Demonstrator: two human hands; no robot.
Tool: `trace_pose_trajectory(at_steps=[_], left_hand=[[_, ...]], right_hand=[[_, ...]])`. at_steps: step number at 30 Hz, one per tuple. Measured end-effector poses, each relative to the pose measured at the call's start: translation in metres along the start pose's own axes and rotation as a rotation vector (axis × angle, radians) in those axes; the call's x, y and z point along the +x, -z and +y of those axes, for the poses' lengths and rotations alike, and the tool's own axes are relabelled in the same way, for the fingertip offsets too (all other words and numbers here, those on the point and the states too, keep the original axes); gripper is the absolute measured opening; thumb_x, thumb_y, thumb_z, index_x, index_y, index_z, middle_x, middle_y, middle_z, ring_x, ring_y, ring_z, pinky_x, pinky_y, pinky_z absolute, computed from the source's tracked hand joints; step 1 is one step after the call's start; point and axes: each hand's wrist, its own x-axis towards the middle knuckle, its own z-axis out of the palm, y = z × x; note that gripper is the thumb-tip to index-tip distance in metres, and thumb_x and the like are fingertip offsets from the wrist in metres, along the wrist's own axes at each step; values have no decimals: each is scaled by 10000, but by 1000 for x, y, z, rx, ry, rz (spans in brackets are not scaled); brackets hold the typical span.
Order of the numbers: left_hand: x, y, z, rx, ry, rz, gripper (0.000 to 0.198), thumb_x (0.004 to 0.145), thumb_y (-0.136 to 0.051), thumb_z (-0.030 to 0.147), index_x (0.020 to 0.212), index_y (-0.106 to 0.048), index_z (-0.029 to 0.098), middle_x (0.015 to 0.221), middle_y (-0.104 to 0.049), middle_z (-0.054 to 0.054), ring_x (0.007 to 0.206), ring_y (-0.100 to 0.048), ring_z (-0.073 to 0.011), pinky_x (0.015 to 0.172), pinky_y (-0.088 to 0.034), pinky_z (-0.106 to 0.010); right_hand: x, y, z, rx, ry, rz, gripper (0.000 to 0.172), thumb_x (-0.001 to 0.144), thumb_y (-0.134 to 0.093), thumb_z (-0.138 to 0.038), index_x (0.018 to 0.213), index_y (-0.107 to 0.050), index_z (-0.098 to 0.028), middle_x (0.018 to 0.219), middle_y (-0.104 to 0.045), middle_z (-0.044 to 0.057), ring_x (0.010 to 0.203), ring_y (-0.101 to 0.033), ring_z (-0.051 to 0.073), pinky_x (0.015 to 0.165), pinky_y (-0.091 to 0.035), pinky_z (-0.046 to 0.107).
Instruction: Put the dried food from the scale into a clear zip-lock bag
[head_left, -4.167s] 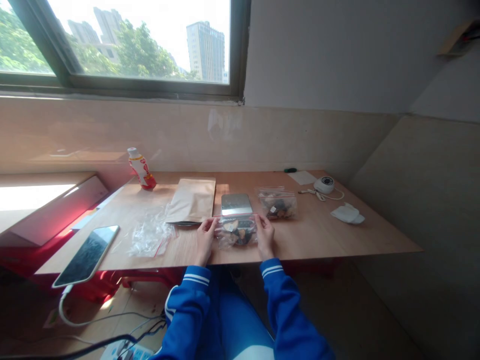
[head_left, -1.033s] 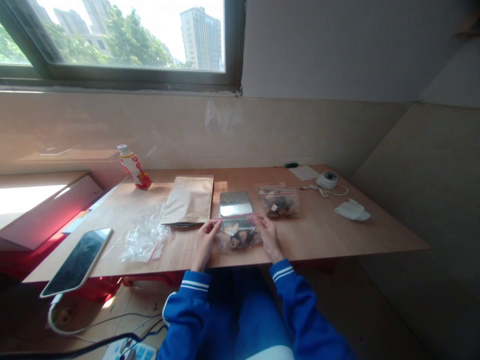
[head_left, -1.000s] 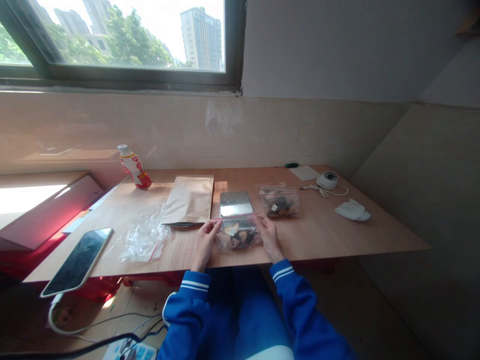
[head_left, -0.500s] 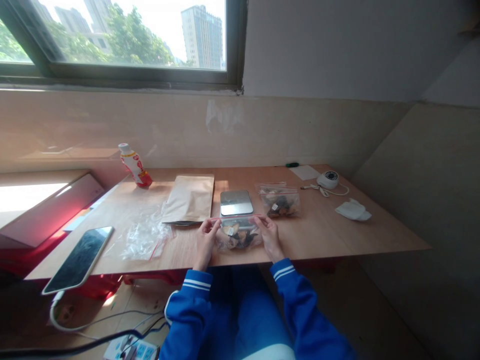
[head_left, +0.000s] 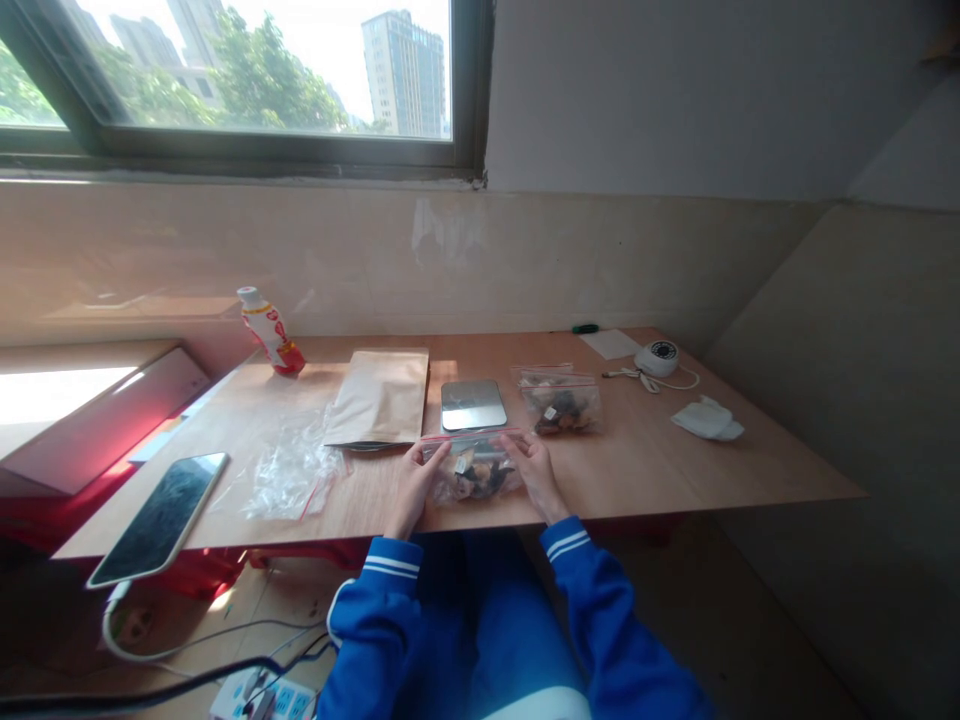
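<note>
A clear zip bag (head_left: 480, 480) with a red seal line holds dark and pale dried pieces and a small white label or packet. My left hand (head_left: 417, 484) pinches its upper left corner between thumb and fingers. At the upper right corner, my right hand (head_left: 534, 468) grips the same bag, fingers closed. Just behind the bag lies a flat kitchen scale (head_left: 473, 404) with a shiny metal top. More filled zip bags (head_left: 561, 405) of similar pieces lie overlapping to the right of the scale. Left of it lies a brown kraft paper pouch (head_left: 382, 398).
Crumpled clear plastic bags (head_left: 289, 475) lie left of my hands, near a phone (head_left: 161, 520) on a cable. A drink bottle (head_left: 270, 332) stands at the back left. On the right are a white camera-like device (head_left: 657, 358), a crumpled tissue (head_left: 706, 419) and a paper sheet (head_left: 609, 344).
My left thumb has slid inward along the bag's top edge, and the left hand sits slightly lower. The contents of the bag have shifted a little. My right hand stays near the same corner.
</note>
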Motion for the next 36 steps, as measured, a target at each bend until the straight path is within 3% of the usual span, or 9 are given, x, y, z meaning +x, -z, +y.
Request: trace_pose_trajectory(at_steps=[10, 15, 20, 24, 30, 36], left_hand=[[-1, -2, 1, 3, -3, 47, 317, 695, -740, 421, 834, -707, 138, 819, -712, -62, 814, -654, -196, 748, -484, -288], [2, -3, -6, 11, 8, 107, 326, 673, -759, 417, 819, -714, 129, 700, -679, -32, 661, -610, -147, 626, -459, -251], [8, -8, -14, -4, -40, 153, 313, 653, -772, 406, 794, -716, 132, 680, -664, -20, 608, -561, -117, 578, -431, -229], [8, -6, -12, 6, -10, 108, 359, 657, -756, 447, 843, -708, 144, 640, -642, -4, 556, -542, -116, 533, -413, -232], [3, -5, -9, -6, -23, 6, 367, 719, -699, 483, 882, -714, 155, 833, -707, -53, 736, -619, -163, 662, -468, -256], [3, -5, -13, 16, -26, 61, 371, 707, -708, 484, 861, -704, 147, 750, -685, -28, 607, -570, -125, 556, -418, -225]], right_hand=[[-2, -2, -2, 19, 15, 26, 300, 717, -725, -466, 840, -666, -199, 832, -753, 47, 808, -697, 211, 604, -513, 268], [-2, -3, -2, 18, 36, 62, 303, 701, -733, -472, 810, -655, -200, 782, -744, 36, 787, -693, 211, 682, -528, 304], [0, -3, -2, 48, 44, 102, 302, 692, -733, -468, 802, -643, -201, 759, -730, 29, 743, -677, 185, 655, -524, 283], [-1, 0, -1, 34, 39, 37, 293, 729, -700, -465, 845, -640, -202, 807, -728, 33, 738, -656, 165, 583, -506, 246], [0, 1, -2, 56, 17, -9, 329, 727, -711, -453, 917, -634, -196, 842, -727, 35, 731, -655, 154, 600, -497, 234], [-1, 1, -1, 26, -31, 1, 373, 685, -739, -485, 888, -669, -181, 798, -735, 40, 688, -670, 167, 593, -513, 250]])
